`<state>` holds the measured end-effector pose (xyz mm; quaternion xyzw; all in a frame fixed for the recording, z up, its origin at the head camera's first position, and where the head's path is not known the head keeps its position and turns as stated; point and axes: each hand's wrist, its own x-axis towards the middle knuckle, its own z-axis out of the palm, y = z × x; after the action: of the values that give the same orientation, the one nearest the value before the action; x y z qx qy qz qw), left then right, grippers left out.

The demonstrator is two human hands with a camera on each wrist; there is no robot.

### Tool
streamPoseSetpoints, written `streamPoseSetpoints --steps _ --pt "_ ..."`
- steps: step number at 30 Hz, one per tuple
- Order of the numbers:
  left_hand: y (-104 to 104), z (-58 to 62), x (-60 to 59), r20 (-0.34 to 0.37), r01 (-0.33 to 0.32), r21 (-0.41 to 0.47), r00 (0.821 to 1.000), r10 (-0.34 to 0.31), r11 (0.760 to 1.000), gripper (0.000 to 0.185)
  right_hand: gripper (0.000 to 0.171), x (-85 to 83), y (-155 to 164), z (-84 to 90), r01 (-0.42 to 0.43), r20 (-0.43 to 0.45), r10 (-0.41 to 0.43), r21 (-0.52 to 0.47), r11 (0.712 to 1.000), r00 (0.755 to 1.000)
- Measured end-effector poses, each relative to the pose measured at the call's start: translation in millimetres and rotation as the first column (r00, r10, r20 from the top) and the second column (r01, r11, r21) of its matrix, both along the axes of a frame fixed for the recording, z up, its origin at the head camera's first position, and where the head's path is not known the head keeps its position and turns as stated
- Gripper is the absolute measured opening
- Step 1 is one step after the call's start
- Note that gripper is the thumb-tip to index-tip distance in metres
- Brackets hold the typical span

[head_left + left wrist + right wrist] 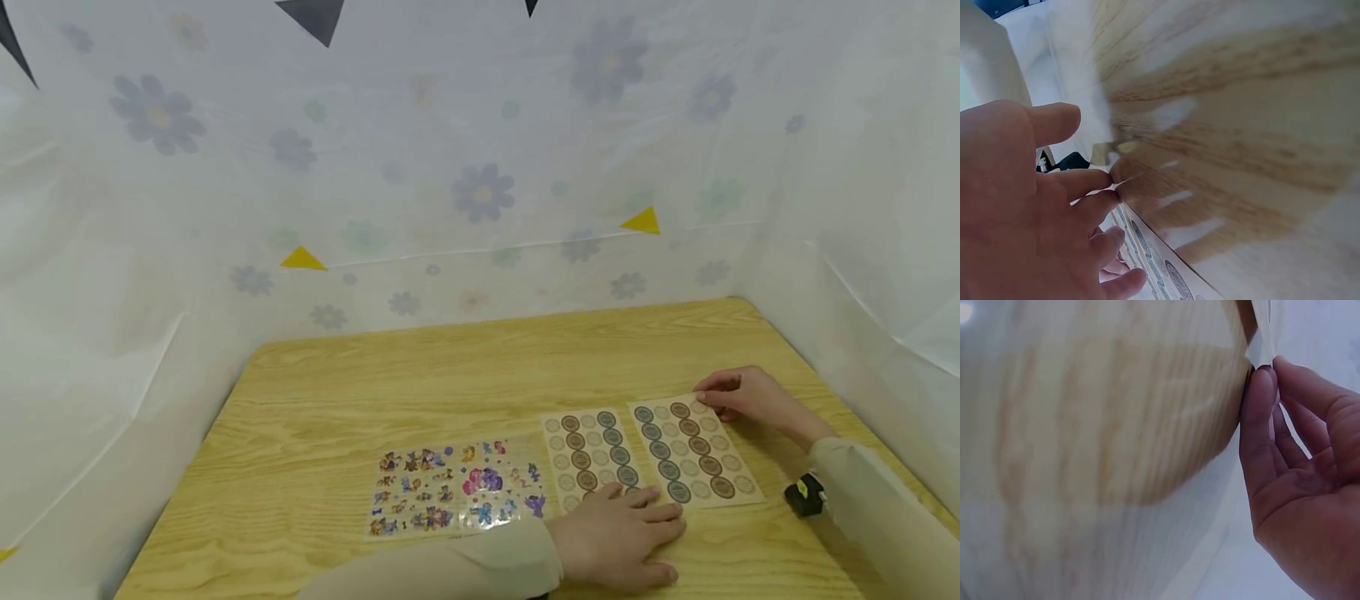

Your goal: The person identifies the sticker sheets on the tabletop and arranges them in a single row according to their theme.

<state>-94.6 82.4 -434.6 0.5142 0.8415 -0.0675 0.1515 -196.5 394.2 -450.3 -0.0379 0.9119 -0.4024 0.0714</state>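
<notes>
Two sheets of round stickers lie side by side on the wooden table. My right hand (752,400) pinches the far right corner of the right sticker sheet (693,454) between thumb and finger; the right wrist view shows the thin edge between the fingertips of the right hand (1300,431). With fingers spread, my left hand (618,533) rests over the near edge of the left sticker sheet (592,450), fingertips reaching the right sheet's near left corner. In the left wrist view the left hand (1054,206) has straight, relaxed fingers beside a sheet's edge (1175,275).
Two glossy sheets of cartoon stickers, one with dogs (412,492) and one with ponies (501,483), lie left of the round ones. A small black object (806,495) is by the right sleeve. White flowered sheeting (480,150) surrounds the table (300,400).
</notes>
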Motion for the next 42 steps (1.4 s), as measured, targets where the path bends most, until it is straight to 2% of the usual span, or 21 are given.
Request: streamPoseSetpoints --steps 6,9,21,29,36,42 --pt "1 -2.2 -0.5 -0.017 0.014 -0.025 1.0 -0.014 1.0 0.06 0.028 -0.8 1 -0.4 -0.011 -0.029 0.014 0.099 0.995 0.999" --pt "2 -3.5 0.3 -0.029 0.019 -0.029 0.999 -0.02 0.999 0.061 0.025 -1.5 2 -1.5 -0.011 -0.036 0.015 0.115 0.993 0.999" --pt "3 -5.1 3.6 -0.056 0.042 -0.06 0.997 -0.046 0.997 0.065 0.025 -1.6 6 -3.3 -0.013 -0.005 0.013 0.058 0.998 1.0" --pt "1 -4.5 4.4 -0.05 0.028 -0.053 0.998 -0.03 0.998 0.064 0.026 -1.6 6 -1.8 -0.019 -0.001 0.019 0.036 0.999 1.0" --pt "-7 -2.8 3.7 -0.006 -0.035 0.02 0.999 0.035 0.999 0.062 0.028 -1.9 8 -3.0 -0.022 0.003 0.021 0.028 0.999 1.0" --pt "-31 -1.0 -1.6 -0.003 -0.078 0.122 0.997 0.079 0.989 0.06 0.036 -1.2 8 -3.0 -0.017 0.015 0.017 -0.003 1.0 1.0"
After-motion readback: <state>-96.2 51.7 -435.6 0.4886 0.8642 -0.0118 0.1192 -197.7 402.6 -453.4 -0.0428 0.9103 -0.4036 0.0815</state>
